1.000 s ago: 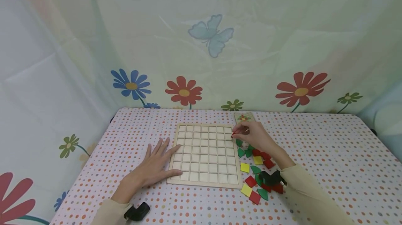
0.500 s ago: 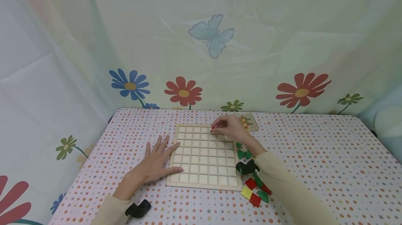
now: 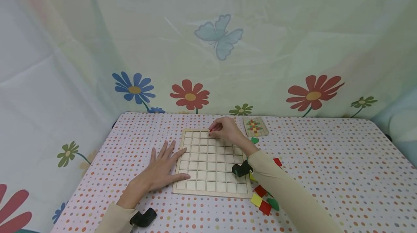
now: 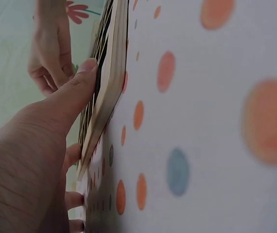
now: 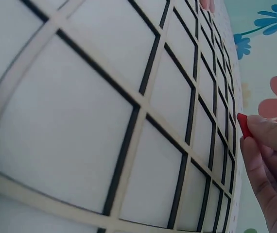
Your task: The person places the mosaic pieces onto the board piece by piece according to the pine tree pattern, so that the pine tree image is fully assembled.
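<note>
A wooden grid board [image 3: 207, 160] with square cells lies flat on the table. My right hand [image 3: 226, 131] is over the board's far edge, near the middle of the top row. Between thumb and fingertips it pinches a small red tile [image 5: 244, 126], whose full shape is partly hidden by the fingers. My left hand [image 3: 160, 169] rests at the board's left side with spread, straight fingers; its thumb and index fingertip lie on the frame. In the left wrist view the thumb [image 4: 82, 77] touches the board's edge.
A patterned card [image 3: 255, 127] lies beyond the board's far right corner. Loose red tiles [image 3: 265, 208], a yellow tile [image 3: 256, 200] and green tiles [image 3: 273, 204] lie right of the board, partly hidden under the right sleeve [image 3: 280, 186]. A flowered cloth [image 3: 273, 45] hangs behind the table.
My right hand has moved left from the board's right edge to the middle of its far edge, carrying the red tile. The card came into full view. The left hand stays nearly still.
</note>
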